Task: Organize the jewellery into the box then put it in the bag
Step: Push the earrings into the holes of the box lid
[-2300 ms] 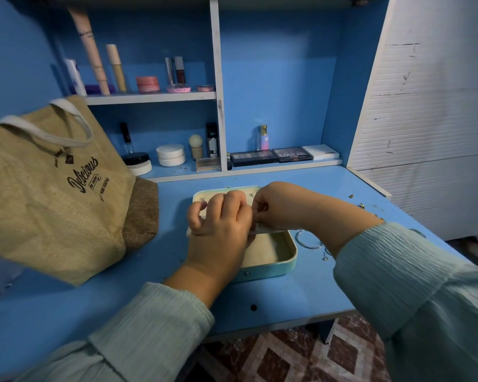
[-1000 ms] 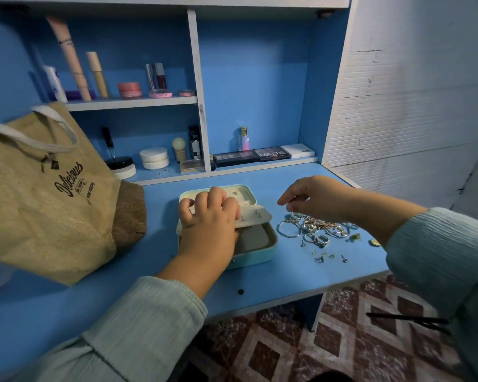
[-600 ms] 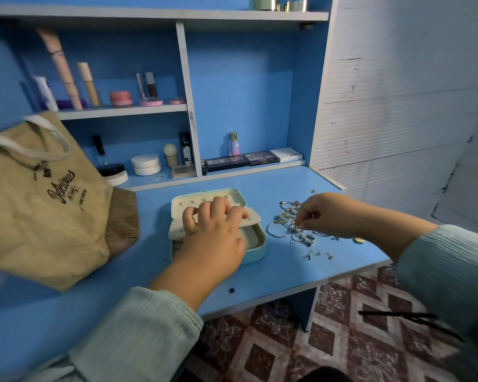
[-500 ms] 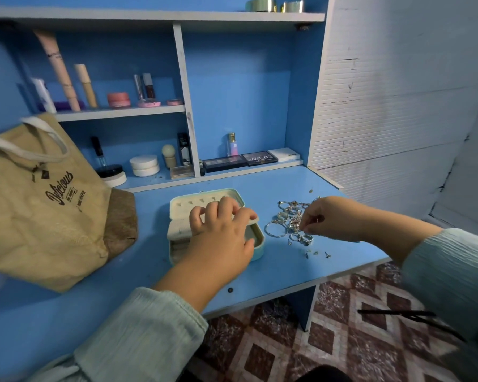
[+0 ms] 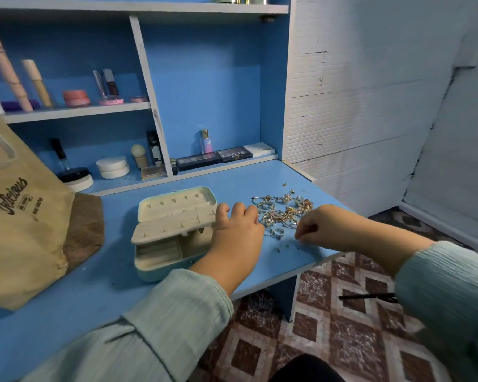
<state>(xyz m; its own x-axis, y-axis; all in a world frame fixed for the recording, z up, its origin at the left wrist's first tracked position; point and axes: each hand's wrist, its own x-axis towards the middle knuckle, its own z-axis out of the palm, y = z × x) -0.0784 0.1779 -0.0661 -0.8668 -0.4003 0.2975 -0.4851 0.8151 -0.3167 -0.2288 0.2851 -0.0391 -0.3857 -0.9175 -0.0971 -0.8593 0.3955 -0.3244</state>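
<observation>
A blue desk with blue shelving behind it fills the view, and the open jewellery box sits near its middle. The box's lid stands back, a pale insert tray is tilted up over the lower compartment, and the box's right edge is hidden behind the left hand. That hand rests against the right side of the box with its fingers curled; whether they grip the tray or only touch it cannot be told. Right of the box lies a tangled heap of jewellery (rings and hoops, the single pieces too blurred to separate). The right hand hovers at the near edge of the heap, fingertips drawn together as if pinching something, though nothing can be made out between them. Left of the box stands a jute bag, cut off by the frame edge. Cosmetics line the shelves behind the box
</observation>
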